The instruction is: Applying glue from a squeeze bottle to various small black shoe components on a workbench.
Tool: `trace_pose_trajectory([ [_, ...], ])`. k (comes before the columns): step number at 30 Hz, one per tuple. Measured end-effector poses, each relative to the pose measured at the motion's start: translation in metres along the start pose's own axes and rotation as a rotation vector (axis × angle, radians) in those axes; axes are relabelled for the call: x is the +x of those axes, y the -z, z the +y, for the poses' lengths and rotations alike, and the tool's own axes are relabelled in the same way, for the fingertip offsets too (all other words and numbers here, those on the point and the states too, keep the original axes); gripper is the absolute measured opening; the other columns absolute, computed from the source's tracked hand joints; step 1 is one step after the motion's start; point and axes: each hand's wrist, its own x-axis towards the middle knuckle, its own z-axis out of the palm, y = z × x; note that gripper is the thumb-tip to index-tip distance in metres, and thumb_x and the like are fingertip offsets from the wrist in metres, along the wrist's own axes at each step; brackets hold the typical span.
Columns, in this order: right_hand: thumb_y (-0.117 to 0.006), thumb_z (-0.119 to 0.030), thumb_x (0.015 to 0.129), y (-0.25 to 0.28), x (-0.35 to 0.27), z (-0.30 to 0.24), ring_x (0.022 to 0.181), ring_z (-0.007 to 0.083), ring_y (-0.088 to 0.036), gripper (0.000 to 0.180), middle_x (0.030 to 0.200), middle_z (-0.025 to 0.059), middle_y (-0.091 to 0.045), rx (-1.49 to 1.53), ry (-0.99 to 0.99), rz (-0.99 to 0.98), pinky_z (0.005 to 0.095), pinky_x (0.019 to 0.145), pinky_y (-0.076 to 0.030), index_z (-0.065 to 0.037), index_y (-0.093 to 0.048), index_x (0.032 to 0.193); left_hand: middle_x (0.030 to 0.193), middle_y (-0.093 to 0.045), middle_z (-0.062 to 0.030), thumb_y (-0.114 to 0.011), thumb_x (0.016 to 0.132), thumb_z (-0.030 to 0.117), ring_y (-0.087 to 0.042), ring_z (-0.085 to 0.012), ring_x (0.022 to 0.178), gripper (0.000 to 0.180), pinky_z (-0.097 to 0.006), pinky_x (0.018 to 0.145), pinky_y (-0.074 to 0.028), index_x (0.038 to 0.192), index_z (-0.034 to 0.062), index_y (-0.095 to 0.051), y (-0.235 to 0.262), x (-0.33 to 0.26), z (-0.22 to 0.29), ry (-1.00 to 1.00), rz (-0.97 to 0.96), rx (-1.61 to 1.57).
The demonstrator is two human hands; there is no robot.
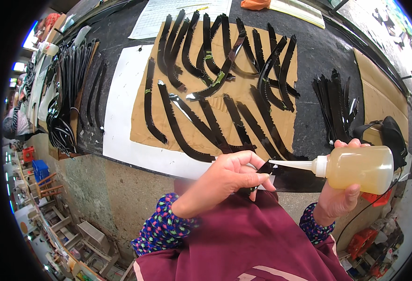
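Dark bench (327, 51), black strips (148, 105) on cardboard (140, 126) at twelve o'clock. My left hand (231, 175) pinches one strip (265, 168), four o'clock; right hand (334, 201) grips bottle (361, 170), three o'clock. Seems I'm applying liquid (348, 174); next needs steady nozzle (292, 164), light squeeze.

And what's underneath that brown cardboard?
A white sheet juts out past the left and lower edges of the cardboard; whatever lies beneath the cardboard's middle is covered.
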Motion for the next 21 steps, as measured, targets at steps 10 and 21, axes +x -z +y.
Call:
trace_pose_trajectory([
  [10,-0.070,-0.037,0.067,-0.0011,0.0014,0.0002,0.109,0.0274,-0.044,0.083,0.117,0.0153,-0.044,0.000,-0.002,-0.005,0.0450,0.096,-0.036,-0.001,-0.030,0.129,0.087,-0.065,-0.0130,-0.056,0.087,0.012,-0.055,-0.0102,0.064,0.019,-0.022,0.063,-0.045,0.096,-0.0036,-0.048,0.0005,-0.0007,-0.0014,-0.004,-0.014,0.024],
  [21,-0.070,-0.039,0.067,0.0013,0.0017,-0.0004,0.106,0.0286,-0.047,0.083,0.116,0.0151,-0.045,0.019,0.028,0.049,0.0448,0.095,-0.038,-0.001,-0.031,0.129,0.088,-0.065,-0.0134,-0.055,0.087,0.011,-0.055,-0.0103,0.063,0.019,-0.022,0.062,-0.044,0.096,-0.0037,-0.048,-0.0007,0.0013,-0.0036,0.006,-0.038,-0.003],
])
